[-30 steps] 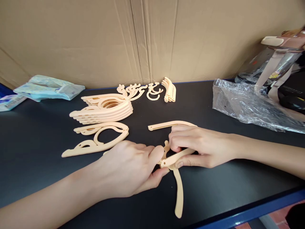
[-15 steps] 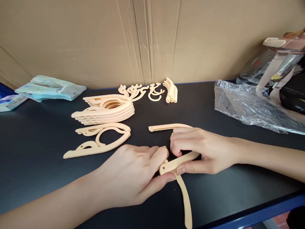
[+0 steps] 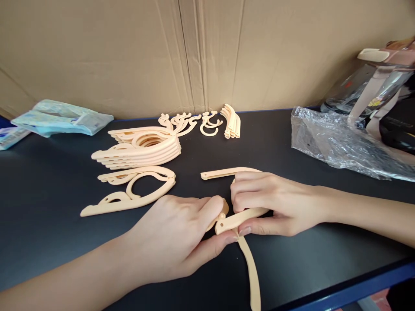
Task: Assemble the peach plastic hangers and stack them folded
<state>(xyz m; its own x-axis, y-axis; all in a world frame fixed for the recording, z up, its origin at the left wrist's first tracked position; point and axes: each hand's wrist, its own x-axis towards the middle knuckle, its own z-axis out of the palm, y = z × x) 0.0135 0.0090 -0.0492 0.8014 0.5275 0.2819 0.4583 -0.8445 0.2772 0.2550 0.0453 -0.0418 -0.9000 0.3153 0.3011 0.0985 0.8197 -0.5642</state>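
Observation:
Cream plastic folding-hanger parts lie between my hands. My right hand [image 3: 275, 203] pinches a curved hanger arm [image 3: 241, 219] with a small hole at its left end. At that end my left hand [image 3: 188, 235] grips another hanger piece [image 3: 223, 208], mostly covered by the fingers; whether the two are joined I cannot tell. A long curved strip [image 3: 251, 270] reaches from below the fingers toward the front edge. Just beyond my right hand lies a loose hanger arm [image 3: 220, 172], partly hidden by it. To the left rests a folded hanger [image 3: 158, 192].
Behind that hanger is a stack of folded hangers [image 3: 152, 155]. Several hooks [image 3: 210, 129] and a bundle of curved strips [image 3: 231, 123] lie by the cardboard [image 3: 129, 56]. Clear plastic wrap [image 3: 330, 142] and a bottle [image 3: 369, 86] are right, a blue packet [image 3: 61, 119] left.
The piece in my left hand shows a little more beside the arm's holed end. Both hands keep their grip and have barely moved; the view has shifted slightly.

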